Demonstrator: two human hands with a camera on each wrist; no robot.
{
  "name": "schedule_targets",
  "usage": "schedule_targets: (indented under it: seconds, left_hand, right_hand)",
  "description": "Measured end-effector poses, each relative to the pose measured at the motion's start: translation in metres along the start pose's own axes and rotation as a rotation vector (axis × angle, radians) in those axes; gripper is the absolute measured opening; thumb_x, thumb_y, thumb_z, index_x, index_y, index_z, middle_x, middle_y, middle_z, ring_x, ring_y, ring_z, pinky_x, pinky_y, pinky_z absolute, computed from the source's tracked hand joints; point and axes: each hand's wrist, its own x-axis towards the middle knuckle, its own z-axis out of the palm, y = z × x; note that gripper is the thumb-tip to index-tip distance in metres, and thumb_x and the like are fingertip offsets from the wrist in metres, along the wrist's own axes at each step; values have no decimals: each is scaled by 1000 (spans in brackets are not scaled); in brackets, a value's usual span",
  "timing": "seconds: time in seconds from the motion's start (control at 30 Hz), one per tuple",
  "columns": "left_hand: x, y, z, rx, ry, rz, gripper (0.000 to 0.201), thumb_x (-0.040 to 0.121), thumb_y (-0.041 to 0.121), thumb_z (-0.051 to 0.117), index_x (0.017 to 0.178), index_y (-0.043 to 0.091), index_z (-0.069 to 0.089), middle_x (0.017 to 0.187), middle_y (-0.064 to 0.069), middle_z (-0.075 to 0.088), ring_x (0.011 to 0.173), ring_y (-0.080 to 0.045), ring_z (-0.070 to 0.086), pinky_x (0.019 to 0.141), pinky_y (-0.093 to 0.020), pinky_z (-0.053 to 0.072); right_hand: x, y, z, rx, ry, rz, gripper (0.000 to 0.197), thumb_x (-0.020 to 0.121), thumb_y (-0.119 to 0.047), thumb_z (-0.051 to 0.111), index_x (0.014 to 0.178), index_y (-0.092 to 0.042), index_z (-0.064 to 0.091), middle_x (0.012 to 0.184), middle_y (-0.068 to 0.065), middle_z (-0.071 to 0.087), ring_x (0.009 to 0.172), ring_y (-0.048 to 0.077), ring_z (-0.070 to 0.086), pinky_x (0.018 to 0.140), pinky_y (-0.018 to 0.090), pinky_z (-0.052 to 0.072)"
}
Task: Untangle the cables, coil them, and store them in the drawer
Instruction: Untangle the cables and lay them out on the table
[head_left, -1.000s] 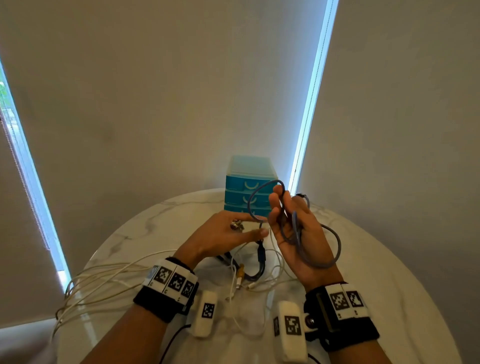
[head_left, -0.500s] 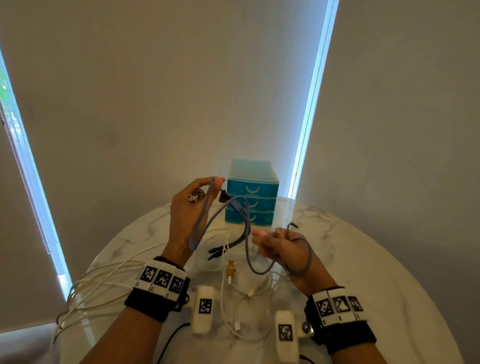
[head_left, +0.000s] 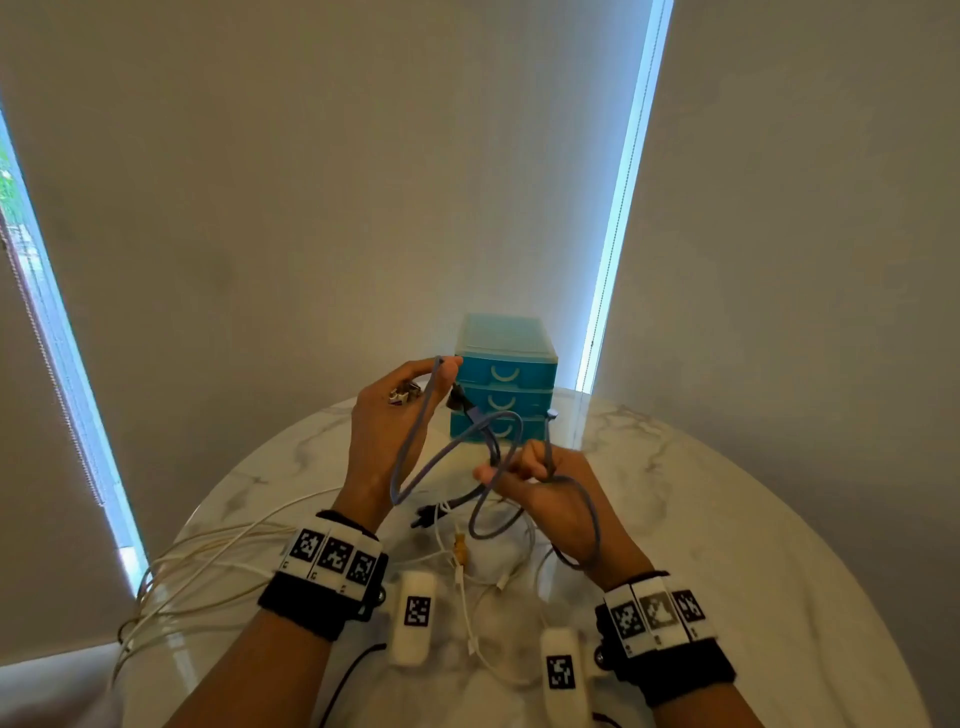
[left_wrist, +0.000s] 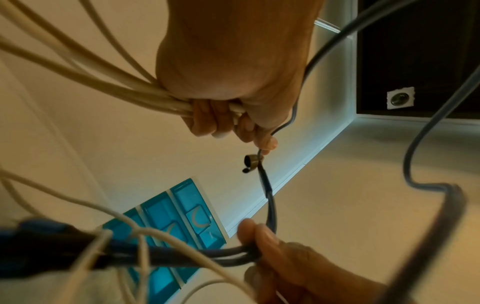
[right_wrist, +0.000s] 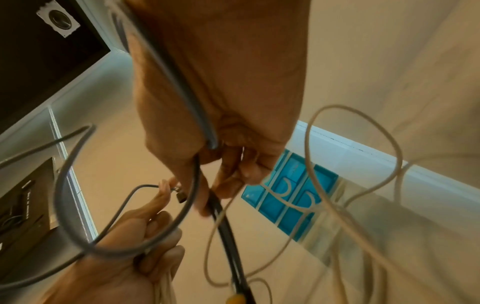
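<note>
A grey-blue cable (head_left: 415, 470) hangs in loops between both hands above the marble table (head_left: 727, 519). My left hand (head_left: 441, 371) is raised in front of the blue drawer unit (head_left: 506, 384) and pinches the cable near its plug (left_wrist: 250, 162). In the left wrist view its curled fingers (left_wrist: 207, 121) also hold a bundle of white cables (left_wrist: 91, 76). My right hand (head_left: 506, 470) is lower and grips several grey loops (right_wrist: 202, 123), one of which hangs over its wrist. All three drawers look closed.
White cables (head_left: 208, 566) trail off the table's left edge. A black cable (head_left: 447, 512), a yellow plug (head_left: 460, 545) and thin white leads (head_left: 472, 613) lie tangled between my forearms. The drawer unit stands at the far edge, by the blinds.
My left hand rose up and to the left, drawing the cable's end away from my right hand. My right hand dropped and curled round the loops. Since half a second ago, little has moved.
</note>
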Motion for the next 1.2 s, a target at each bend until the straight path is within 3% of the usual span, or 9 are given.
schedule_targets:
  seconds: [0.17,0.27,0.43,0.53,0.67,0.73,0.83,1.0,1.2]
  left_hand:
    - [2,6,-15,136,-317,-327,38,83,63,80,115,42,79,103,12,80,94,-10,75,75,-35,64]
    - [-1,12,-20,292,-685,-444,37,84,64,78,111,39,81,86,11,73,68,-3,60,53,-16,46]
    - [-10,11,-7,535,-1101,-509,52,72,80,79,118,57,74,121,17,70,110,-6,64,86,-28,54]
    - [-14,6,9,551,-971,-445,46,78,76,78,104,37,81,122,14,71,113,-6,63,100,-32,50]
    - [-14,2,18,529,-811,-358,56,94,73,61,93,20,78,100,1,78,86,-11,68,79,-26,55]
    - [-17,3,22,518,-785,-315,50,98,69,57,96,24,76,94,10,74,83,-5,63,77,-20,49]
    - [-19,-2,30,511,-741,-259,50,94,75,58,124,38,72,117,15,74,103,-4,65,93,-22,47]
    - [-15,-18,24,600,-569,-425,57,90,71,67,57,26,57,54,10,58,56,-12,50,66,-32,42]
    - [-10,-8,9,552,-398,-363,63,98,70,57,71,17,76,68,8,72,69,-9,66,71,-27,51]
  right_hand:
    - [6,1,-20,132,546,-56,47,97,-12,77,69,-7,40,72,16,67,81,31,75,80,40,63]
    - [7,0,-35,160,686,-55,45,100,-10,74,70,-15,40,63,-2,63,74,15,74,82,37,61]
    - [5,-7,-43,177,523,-38,45,101,-9,72,69,-18,42,72,6,72,70,16,69,81,40,59]
    - [1,-17,-37,167,384,-62,44,102,-12,71,64,-26,53,80,22,72,71,25,67,83,45,61]
    - [-2,-28,-34,228,325,-89,48,103,-15,70,62,-38,69,81,22,73,73,23,69,80,37,61]
    - [-3,-29,-34,266,290,-92,43,104,-16,68,66,-37,72,83,18,74,76,21,69,84,36,59]
    - [-3,-36,-33,303,268,-124,49,105,-11,64,64,-37,69,87,17,72,77,18,67,83,34,58]
    - [-1,-48,-44,391,538,-215,43,104,-8,66,70,-24,44,81,8,63,76,19,61,82,31,58]
    - [3,-55,-61,377,764,-239,44,105,-8,64,74,-24,38,72,-9,62,73,10,62,81,24,58]
